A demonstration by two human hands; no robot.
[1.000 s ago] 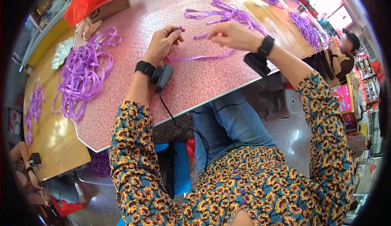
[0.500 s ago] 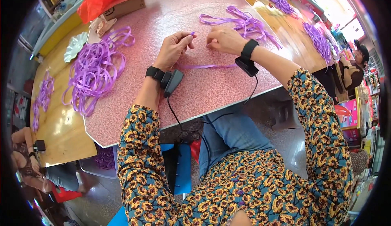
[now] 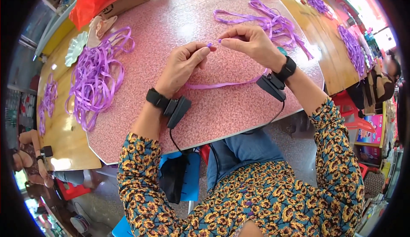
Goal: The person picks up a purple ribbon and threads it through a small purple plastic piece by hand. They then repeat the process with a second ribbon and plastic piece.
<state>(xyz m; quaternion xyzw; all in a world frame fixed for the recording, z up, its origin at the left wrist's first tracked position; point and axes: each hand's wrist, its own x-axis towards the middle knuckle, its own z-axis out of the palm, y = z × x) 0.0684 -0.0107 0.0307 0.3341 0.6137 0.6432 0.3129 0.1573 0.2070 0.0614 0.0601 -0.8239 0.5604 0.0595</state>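
Observation:
My left hand (image 3: pixel 181 65) pinches one end of a purple ribbon (image 3: pixel 226 84) between thumb and index finger, a small purple tip showing past the fingertips. Facing it closely, my right hand (image 3: pixel 259 45) pinches another small bit of purple; whether it is the same ribbon's other end I cannot tell. The two pinches are a short gap apart, above the pink speckled tabletop (image 3: pixel 213 121). The ribbon's middle sags in a low curve between my wrists. Beyond my right hand lies a looped bunch of purple ribbons (image 3: pixel 279 23).
A large heap of purple ribbons (image 3: pixel 96 74) lies on the left. Behind it are a scalloped pale dish (image 3: pixel 77 49), a cardboard box (image 3: pixel 128 2) and a red plastic bag (image 3: pixel 96 0). More ribbons (image 3: pixel 352 49) lie on the wooden table at right. A person (image 3: pixel 36 158) sits at lower left.
My right hand has moved right and turned, with its thumb and index finger now showing a purple tip. Both hands sit slightly lower in view, and the ribbon strand between the wrists shows longer.

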